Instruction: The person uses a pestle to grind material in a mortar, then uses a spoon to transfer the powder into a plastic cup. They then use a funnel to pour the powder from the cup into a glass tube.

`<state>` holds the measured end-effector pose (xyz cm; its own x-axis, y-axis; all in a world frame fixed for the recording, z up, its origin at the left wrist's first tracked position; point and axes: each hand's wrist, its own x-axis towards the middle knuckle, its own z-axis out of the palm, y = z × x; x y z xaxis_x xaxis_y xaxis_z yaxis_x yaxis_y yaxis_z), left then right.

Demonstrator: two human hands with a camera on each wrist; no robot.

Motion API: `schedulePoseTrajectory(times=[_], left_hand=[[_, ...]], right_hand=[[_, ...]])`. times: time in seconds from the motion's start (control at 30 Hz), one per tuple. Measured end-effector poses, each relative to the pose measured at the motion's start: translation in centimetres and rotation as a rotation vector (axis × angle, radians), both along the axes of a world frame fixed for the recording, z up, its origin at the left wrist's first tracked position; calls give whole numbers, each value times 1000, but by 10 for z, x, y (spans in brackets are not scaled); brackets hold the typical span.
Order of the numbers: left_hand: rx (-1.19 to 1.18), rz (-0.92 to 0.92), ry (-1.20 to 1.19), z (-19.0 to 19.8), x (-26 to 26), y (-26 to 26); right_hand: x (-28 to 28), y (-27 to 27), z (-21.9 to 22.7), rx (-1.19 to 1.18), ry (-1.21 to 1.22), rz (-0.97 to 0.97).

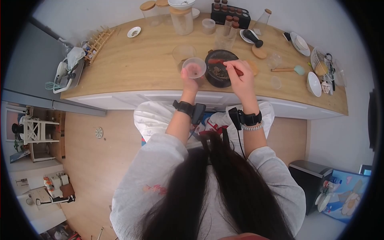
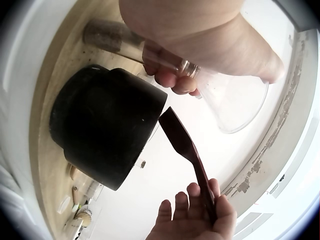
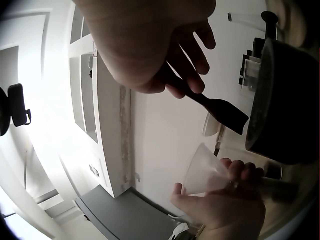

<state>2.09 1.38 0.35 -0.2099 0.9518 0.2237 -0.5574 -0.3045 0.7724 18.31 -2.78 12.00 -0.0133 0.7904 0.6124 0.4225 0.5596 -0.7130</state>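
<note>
My left hand [image 1: 189,83] grips a clear funnel [image 1: 195,66] at its narrow end, fingers curled round where it meets a slim glass bottle [image 2: 110,39] with brown contents at its bottom. The funnel's wide mouth faces up. Just to the right stands a black mortar [image 1: 218,83] with brown crushed bits inside. My right hand [image 1: 243,78] pinches the handle of a dark red-brown wooden spatula [image 3: 225,115]. Its flat blade is over the mortar's mouth in the head view and close to the rim in both wrist views.
Behind the funnel stands a clear container [image 1: 184,51]. A black pestle [image 1: 253,38] lies on a white dish behind the mortar. Further back are a black spice rack [image 1: 231,16] and lidded jars [image 1: 182,23]. To the right lie a teal-headed utensil [image 1: 299,70] and a white bowl [image 1: 314,84].
</note>
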Motion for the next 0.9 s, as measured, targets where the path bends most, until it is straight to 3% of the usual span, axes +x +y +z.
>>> schedulePoseTrajectory(times=[0.9], left_hand=[[14,-18,-9,-2,-1,1]], right_hand=[[13,-7,5,51,-96,59]])
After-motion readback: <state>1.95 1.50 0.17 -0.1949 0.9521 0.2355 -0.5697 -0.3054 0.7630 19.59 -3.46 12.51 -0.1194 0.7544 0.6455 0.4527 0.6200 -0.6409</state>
